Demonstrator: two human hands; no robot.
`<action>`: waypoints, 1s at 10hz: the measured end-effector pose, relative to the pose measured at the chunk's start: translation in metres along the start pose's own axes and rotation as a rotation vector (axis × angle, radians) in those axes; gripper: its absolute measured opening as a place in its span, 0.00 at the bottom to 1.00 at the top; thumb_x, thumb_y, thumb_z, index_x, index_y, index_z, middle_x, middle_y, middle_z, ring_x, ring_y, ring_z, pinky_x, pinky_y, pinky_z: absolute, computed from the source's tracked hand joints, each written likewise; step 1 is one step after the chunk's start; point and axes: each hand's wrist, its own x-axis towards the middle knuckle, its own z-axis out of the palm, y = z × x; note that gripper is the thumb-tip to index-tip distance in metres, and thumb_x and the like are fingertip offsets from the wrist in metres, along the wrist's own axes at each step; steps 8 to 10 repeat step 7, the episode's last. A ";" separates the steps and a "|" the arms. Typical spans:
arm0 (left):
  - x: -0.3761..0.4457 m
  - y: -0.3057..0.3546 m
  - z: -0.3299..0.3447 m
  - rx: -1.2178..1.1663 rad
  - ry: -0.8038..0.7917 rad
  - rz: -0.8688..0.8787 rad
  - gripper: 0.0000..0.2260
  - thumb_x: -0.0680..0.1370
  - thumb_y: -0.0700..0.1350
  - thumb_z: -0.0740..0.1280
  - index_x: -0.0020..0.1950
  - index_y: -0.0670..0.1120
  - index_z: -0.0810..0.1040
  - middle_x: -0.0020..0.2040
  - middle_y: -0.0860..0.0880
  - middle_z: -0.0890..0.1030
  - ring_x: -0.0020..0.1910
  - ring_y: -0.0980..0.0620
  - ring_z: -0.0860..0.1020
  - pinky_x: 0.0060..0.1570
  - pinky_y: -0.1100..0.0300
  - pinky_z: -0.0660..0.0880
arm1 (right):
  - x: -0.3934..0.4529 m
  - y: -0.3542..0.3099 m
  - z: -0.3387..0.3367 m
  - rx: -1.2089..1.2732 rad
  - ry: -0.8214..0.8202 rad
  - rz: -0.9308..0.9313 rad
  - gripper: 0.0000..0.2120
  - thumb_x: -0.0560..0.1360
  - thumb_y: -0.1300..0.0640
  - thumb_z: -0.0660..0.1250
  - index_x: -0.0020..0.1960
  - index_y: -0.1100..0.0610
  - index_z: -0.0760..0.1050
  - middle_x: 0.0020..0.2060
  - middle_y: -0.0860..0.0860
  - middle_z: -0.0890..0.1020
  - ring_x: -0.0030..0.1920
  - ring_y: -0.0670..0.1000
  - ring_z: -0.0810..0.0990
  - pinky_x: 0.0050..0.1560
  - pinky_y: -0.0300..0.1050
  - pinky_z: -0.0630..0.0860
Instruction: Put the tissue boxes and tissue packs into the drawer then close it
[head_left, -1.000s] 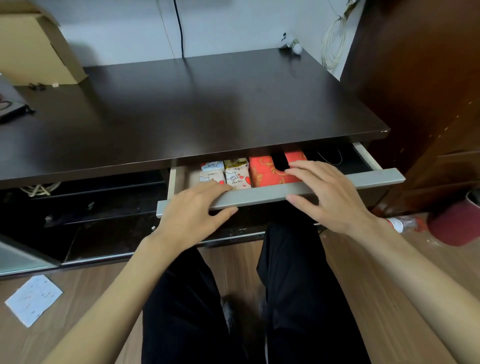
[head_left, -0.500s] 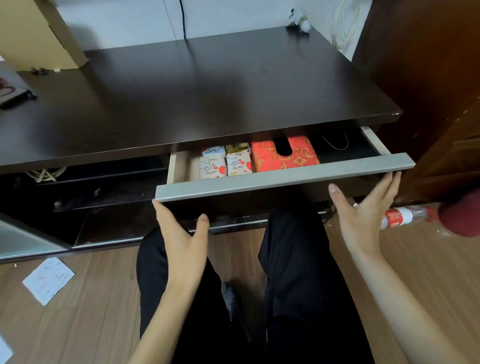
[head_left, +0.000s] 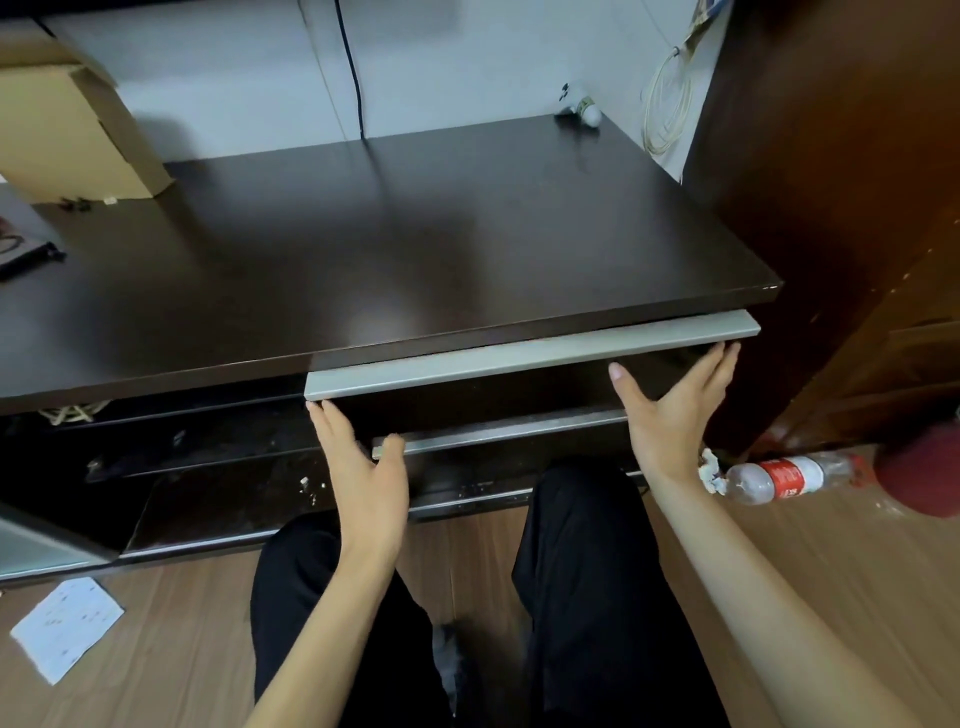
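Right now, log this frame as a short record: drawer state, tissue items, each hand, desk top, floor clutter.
drawer: grey front nearly flush under the desk edge, no interior showing
tissue items: none visible
left hand: open, palm forward, fingertips just under the drawer front's left end
right hand: open, palm forward, fingertips at the front's right end
desk top: dark, cardboard box at far left
floor clutter: plastic bottle on the right, paper sheet on the left

No text can be read with certainty. The plastic bottle (head_left: 779, 475) lying on the floor (head_left: 831, 571) wears a red label with white marks, too blurred to make out. The paper sheet (head_left: 65, 626) carries faint, illegible print.
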 end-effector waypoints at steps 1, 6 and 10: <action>0.012 -0.001 0.012 0.054 -0.034 0.015 0.36 0.82 0.40 0.63 0.82 0.51 0.45 0.81 0.58 0.36 0.80 0.54 0.51 0.72 0.63 0.57 | 0.013 0.000 0.011 0.001 -0.008 0.000 0.57 0.75 0.41 0.76 0.85 0.61 0.42 0.85 0.56 0.43 0.83 0.61 0.45 0.79 0.55 0.53; 0.057 -0.023 0.013 0.232 -0.126 0.110 0.34 0.80 0.38 0.64 0.82 0.48 0.51 0.81 0.57 0.42 0.79 0.47 0.55 0.76 0.53 0.57 | 0.038 0.000 0.016 -0.058 -0.154 -0.024 0.38 0.82 0.58 0.70 0.84 0.61 0.53 0.85 0.55 0.49 0.83 0.57 0.52 0.82 0.53 0.54; 0.056 -0.026 -0.008 0.180 -0.168 0.118 0.27 0.79 0.35 0.65 0.78 0.47 0.66 0.78 0.50 0.65 0.75 0.52 0.65 0.72 0.59 0.63 | 0.029 0.002 -0.008 0.029 -0.353 0.075 0.22 0.83 0.59 0.68 0.76 0.54 0.73 0.76 0.52 0.71 0.78 0.53 0.68 0.77 0.51 0.65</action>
